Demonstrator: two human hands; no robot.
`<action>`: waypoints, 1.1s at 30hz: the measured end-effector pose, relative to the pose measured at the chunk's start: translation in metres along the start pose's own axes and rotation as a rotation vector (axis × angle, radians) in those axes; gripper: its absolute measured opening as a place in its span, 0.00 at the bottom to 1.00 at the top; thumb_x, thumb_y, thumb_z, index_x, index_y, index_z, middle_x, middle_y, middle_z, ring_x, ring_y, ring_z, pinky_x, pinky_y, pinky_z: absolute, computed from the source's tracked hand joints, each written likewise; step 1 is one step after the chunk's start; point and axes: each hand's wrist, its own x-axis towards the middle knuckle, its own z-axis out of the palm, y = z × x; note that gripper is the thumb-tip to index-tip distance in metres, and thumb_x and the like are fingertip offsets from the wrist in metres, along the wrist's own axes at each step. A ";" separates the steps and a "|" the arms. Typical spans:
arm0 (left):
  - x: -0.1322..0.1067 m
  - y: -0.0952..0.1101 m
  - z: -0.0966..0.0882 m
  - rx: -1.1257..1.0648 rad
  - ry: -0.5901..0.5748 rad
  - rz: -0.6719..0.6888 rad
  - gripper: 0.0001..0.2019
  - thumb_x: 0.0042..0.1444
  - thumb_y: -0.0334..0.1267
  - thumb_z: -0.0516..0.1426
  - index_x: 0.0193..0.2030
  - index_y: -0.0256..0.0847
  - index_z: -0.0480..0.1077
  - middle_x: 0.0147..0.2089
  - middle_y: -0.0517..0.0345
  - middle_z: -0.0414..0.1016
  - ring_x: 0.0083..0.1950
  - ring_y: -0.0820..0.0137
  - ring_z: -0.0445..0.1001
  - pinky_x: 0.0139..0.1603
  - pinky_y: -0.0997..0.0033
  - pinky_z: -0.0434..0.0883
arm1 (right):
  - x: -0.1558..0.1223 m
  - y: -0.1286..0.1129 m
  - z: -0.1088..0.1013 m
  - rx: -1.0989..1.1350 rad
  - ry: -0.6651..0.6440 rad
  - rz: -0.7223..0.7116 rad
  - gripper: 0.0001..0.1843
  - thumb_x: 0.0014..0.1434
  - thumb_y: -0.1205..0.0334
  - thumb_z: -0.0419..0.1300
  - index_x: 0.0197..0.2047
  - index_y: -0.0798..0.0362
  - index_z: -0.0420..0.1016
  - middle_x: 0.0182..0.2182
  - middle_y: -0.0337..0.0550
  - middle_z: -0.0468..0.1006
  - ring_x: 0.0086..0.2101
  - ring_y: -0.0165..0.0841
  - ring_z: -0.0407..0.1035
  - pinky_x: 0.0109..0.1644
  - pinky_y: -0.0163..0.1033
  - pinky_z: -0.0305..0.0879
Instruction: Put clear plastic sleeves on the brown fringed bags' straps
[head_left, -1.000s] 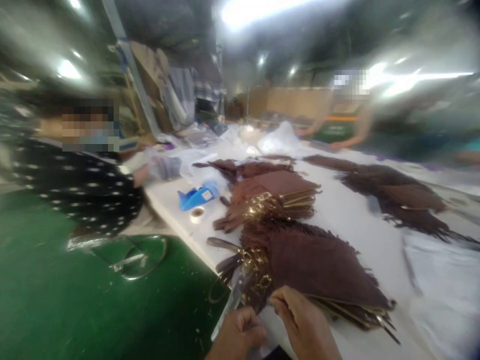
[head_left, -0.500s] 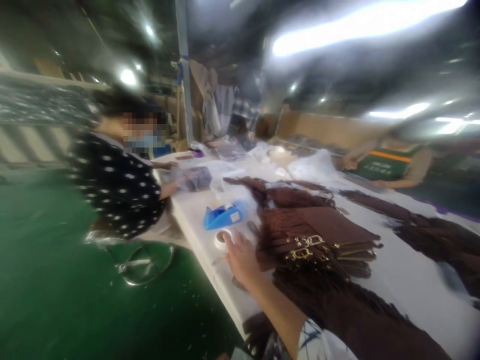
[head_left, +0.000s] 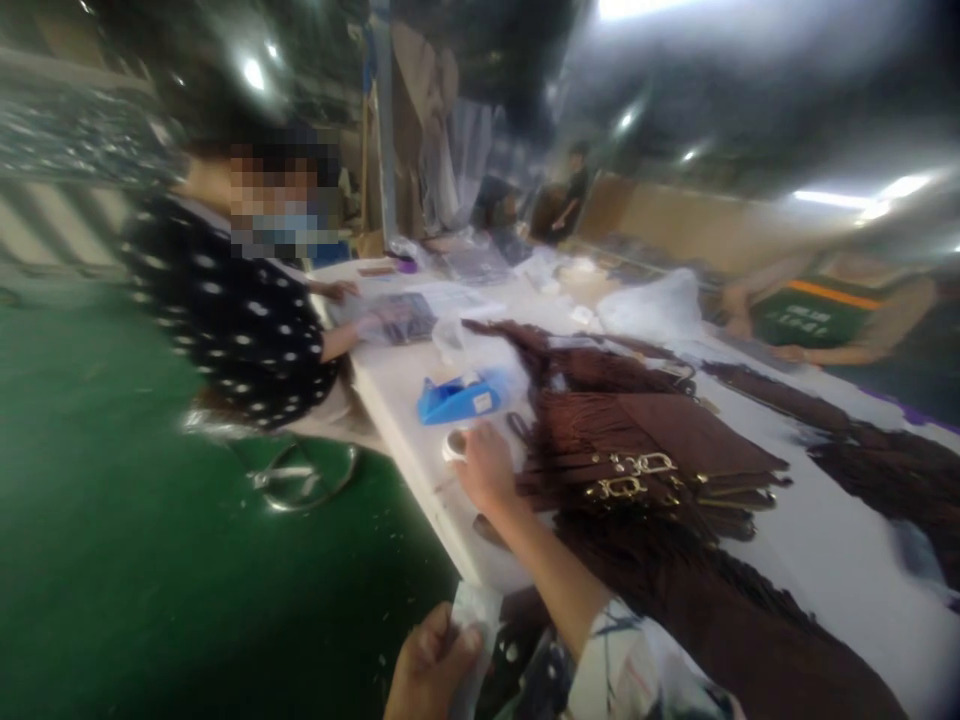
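My right hand (head_left: 487, 468) reaches over the white table, its fingers closed on the edge of a small white roll of tape (head_left: 453, 446). The roll lies beside a blue tape dispenser (head_left: 459, 398). Low in the view, my left hand (head_left: 433, 660) pinches a pale, whitish strip (head_left: 474, 640) between thumb and fingers; whether it is paper or plastic I cannot tell. To the right of my right forearm lies a stack of dark brown fringed bags (head_left: 660, 435) with gold-coloured metal clasps (head_left: 622, 487).
A person in a dotted top (head_left: 225, 300) sits at the table's left side, hands on a dark packet (head_left: 405, 318). Across the table stands a person in a green apron (head_left: 814, 315). Clear plastic (head_left: 652, 305) and more brown pieces (head_left: 885, 480) lie on the white table (head_left: 795, 560).
My left hand has come into view from below with the whitish strip. My right hand's fingers have curled onto the tape roll. The camera view has tilted slightly downward.
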 end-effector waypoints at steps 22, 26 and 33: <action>-0.086 -0.043 0.051 0.661 -0.525 0.037 0.13 0.55 0.47 0.58 0.32 0.37 0.70 0.28 0.61 0.68 0.32 0.70 0.65 0.32 0.73 0.60 | -0.362 0.032 -0.055 1.179 -0.096 0.688 0.18 0.54 0.46 0.59 0.28 0.55 0.69 0.20 0.33 0.65 0.24 0.28 0.59 0.29 0.32 0.54; -0.094 -0.063 0.059 0.525 -0.589 -0.068 0.16 0.51 0.47 0.61 0.38 0.36 0.69 0.34 0.57 0.73 0.37 0.65 0.69 0.37 0.71 0.63 | -0.389 0.035 -0.051 1.126 -0.021 0.753 0.17 0.54 0.48 0.59 0.26 0.54 0.65 0.19 0.31 0.62 0.24 0.27 0.57 0.28 0.32 0.52; -0.094 -0.067 0.078 0.540 -0.495 -0.078 0.12 0.48 0.41 0.64 0.29 0.37 0.66 0.25 0.65 0.65 0.29 0.73 0.63 0.31 0.75 0.58 | -0.398 0.037 -0.060 1.001 0.072 0.793 0.14 0.56 0.53 0.58 0.25 0.54 0.69 0.21 0.34 0.65 0.25 0.28 0.58 0.29 0.32 0.53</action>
